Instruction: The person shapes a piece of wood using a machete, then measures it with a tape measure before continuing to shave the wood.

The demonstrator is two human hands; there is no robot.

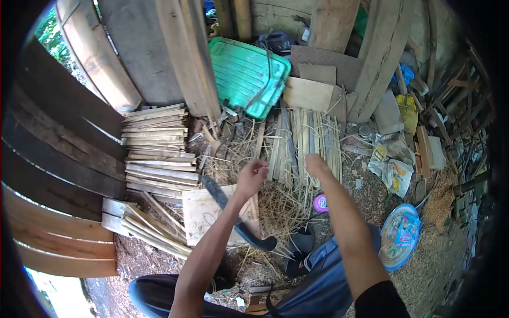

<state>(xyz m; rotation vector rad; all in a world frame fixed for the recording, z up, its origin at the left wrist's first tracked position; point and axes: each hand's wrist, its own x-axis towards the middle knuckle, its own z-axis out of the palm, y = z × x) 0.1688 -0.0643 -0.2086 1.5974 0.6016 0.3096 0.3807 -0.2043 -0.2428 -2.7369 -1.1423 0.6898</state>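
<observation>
My left hand (251,178) has its fingers curled, thumb close to the fingertips, beside the left edge of a bundle of thin split-wood or bamboo strips (281,146). What it pinches, if anything, is too small to see. My right hand (317,166) is closed in a fist over the lower part of a second batch of strips (331,143); its fingers are hidden from above. Below my left forearm a machete (214,191) with a black curved handle lies across a wooden board (199,212).
Stacked flat slats (156,132) stand at the left, with longer slats (154,228) below. A green plastic lid or tray (246,74) leans at the back. On the right are a pink round object (320,203), a blue-rimmed tub (391,254) and a plastic bag (392,169). Shavings litter the ground.
</observation>
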